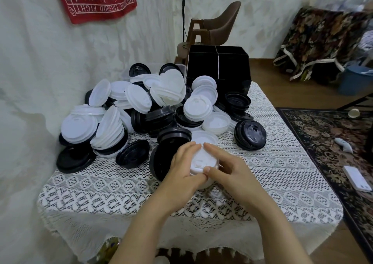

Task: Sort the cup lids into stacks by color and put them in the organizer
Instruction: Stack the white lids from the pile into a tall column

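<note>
A mixed heap of white and black cup lids (141, 106) covers the back left of the table. Both hands meet near the table's middle around a small stack of white lids (202, 161). My left hand (182, 170) grips the stack's left side, fingers curled over its top. My right hand (228, 169) grips its right side, thumb on the front rim. A black lid stack (159, 163) lies on its side just left of my left hand. The black organizer (219, 70), with several open compartments, stands at the table's back edge.
A lace tablecloth (262, 173) covers the table. More black lids (250, 134) lie right of the heap, near the organizer. A brown chair (220, 23) stands behind. On the patterned rug (333, 142) to the right lies a white device (357, 178).
</note>
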Demonstrator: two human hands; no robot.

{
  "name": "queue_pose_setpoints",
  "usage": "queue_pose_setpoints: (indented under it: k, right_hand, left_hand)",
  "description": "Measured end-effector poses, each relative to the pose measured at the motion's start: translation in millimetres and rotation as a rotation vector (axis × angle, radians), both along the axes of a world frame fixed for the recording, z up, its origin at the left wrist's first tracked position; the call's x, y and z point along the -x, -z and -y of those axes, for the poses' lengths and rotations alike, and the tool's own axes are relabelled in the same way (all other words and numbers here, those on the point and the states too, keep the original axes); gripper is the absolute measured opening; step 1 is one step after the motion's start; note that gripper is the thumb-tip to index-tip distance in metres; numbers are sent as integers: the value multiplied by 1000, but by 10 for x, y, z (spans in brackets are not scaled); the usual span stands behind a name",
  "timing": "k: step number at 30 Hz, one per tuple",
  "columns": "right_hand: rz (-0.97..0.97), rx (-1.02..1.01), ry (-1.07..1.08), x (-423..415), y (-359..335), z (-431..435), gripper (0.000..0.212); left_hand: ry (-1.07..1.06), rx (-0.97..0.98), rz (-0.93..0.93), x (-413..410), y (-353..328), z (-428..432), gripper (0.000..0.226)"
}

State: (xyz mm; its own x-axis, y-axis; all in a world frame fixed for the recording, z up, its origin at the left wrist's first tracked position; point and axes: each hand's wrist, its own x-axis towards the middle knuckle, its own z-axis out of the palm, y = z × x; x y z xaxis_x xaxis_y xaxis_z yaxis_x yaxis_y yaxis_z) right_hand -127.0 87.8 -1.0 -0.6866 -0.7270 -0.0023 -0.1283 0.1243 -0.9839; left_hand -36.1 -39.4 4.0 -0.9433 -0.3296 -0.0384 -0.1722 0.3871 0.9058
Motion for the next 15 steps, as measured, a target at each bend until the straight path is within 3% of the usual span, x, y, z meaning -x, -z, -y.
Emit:
queue_pose_setpoints:
  k: [3,5,7,10,12,15]
  right_hand:
    - [18,83,117,56,-30,-2,36]
    - [-107,86,260,156,0,16,31]
    - [-315,-41,301,259,74,24,34]
    - [-641,-330,171,360,241,39,49]
    - [-712,-447,109,383,297,75,56]
    - [-750,-465,146,383,315,133,46]
  left_hand:
    - [5,76,31,-5,-18,18,73]
    - [0,121,48,-1,-11,34,77]
    - [2,115,45,-3,-6,48,76]
    - [17,82,11,-10,9,56,66]
    - [21,77,11,-9,23,58,65]
    - [23,76,8,-3,41,60,65]
